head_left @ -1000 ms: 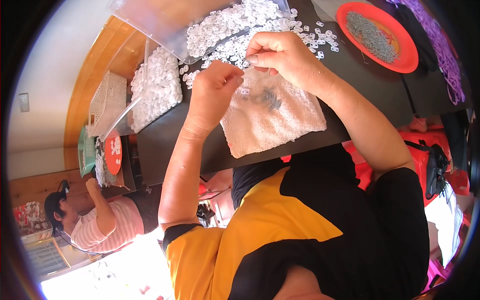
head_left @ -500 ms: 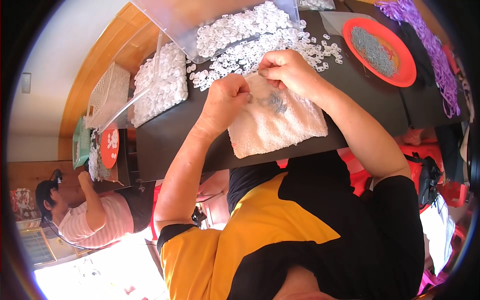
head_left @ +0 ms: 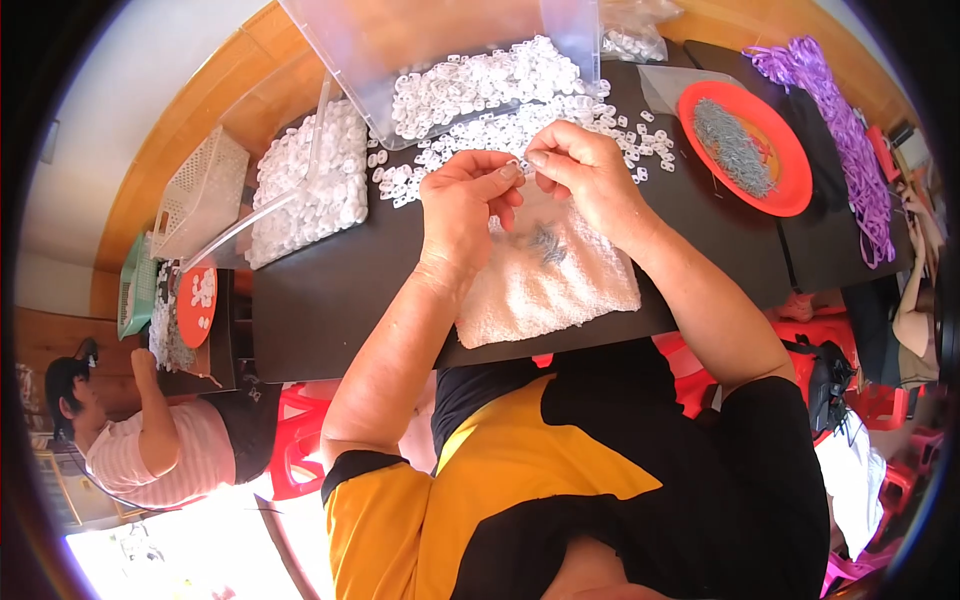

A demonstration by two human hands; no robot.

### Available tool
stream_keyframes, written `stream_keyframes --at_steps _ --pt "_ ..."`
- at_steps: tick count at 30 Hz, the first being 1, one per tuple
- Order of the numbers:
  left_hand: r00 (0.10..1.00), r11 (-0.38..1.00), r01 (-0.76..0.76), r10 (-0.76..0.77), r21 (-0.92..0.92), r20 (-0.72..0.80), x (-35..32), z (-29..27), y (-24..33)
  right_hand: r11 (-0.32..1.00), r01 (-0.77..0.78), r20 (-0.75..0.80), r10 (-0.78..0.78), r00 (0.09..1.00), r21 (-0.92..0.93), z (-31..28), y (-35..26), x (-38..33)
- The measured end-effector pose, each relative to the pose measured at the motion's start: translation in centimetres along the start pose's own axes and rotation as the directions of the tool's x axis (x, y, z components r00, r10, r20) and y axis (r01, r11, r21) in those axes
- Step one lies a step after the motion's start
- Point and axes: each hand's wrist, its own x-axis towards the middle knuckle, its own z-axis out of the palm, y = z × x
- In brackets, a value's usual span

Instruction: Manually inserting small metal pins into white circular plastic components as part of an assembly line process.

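My left hand [head_left: 468, 195] and my right hand [head_left: 585, 175] meet fingertip to fingertip above a pale pink towel [head_left: 545, 305]. Between the left thumb and forefinger shows the edge of a small white plastic piece [head_left: 517, 165]. The right thumb and forefinger are pinched against it; whatever else they hold is hidden. On the towel below lies a little heap of thin grey metal pieces [head_left: 546, 246]. Just beyond my hands, many loose white plastic pieces [head_left: 465, 140] with holes are spread on the dark table [head_left: 320, 310].
A clear plastic bin [head_left: 350, 60] tipped toward me spills white pieces. Left of it is a tray of white parts [head_left: 310, 180]. On the right are a red plate [head_left: 795, 185] of grey metal pieces and purple ribbons [head_left: 850, 130]. Another person [head_left: 150, 435] sits at far left.
My hands have come together from being slightly apart, and the left fingers have turned upward into a pinch. The whole view has shifted a little.
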Motion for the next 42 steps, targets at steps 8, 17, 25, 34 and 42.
stream_keyframes --at_steps 8,17,25,34,42 --pt "0.998 1.0 0.018 -0.017 0.018 -0.054 0.0 -0.5 -1.1 0.959 -0.053 -0.001 0.054 0.999 -0.28 0.2 1.0 -0.3" --pt "0.998 0.99 -0.027 0.036 0.141 -0.057 -0.4 -0.2 -1.5 0.867 0.133 0.034 -0.133 0.991 -0.481 0.6 2.1 -0.4" --pt "0.996 0.989 -0.038 0.049 0.143 -0.073 -0.6 -0.1 -1.7 0.85 0.168 0.041 -0.17 0.985 -0.499 0.7 2.0 -0.6" --pt "0.993 0.99 -0.033 0.047 0.135 -0.106 -0.6 -0.1 -1.8 0.853 0.194 0.039 -0.2 0.979 -0.485 0.8 2.0 -0.6" --pt "0.993 0.991 -0.047 0.059 0.124 -0.098 -0.7 -0.1 -1.8 0.859 0.193 0.057 -0.189 0.98 -0.474 0.8 1.9 -0.6"
